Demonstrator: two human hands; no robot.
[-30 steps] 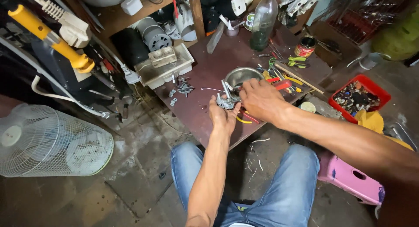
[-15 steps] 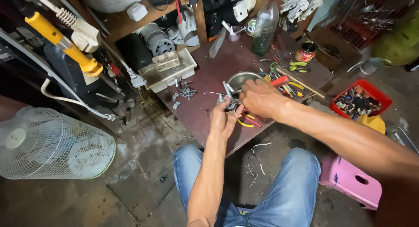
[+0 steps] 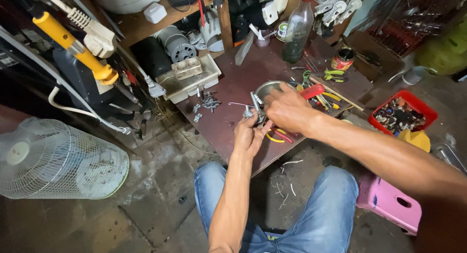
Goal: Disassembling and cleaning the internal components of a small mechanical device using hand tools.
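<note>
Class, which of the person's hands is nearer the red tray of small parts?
Right. The right hand is above the table, on the side toward the red tray; the left hand lies farther away.

We see a grey metal part point(image 3: 256, 112) in our hands above a dark maroon board point(image 3: 233, 87). Beside it lie red-handled pliers point(image 3: 311, 91), a red tray point(image 3: 403, 113), a pink stool point(image 3: 389, 204), a white fan cage point(image 3: 53, 160), a yellow-handled tool point(image 3: 73, 44) and our blue jeans point(image 3: 321, 219).
</note>
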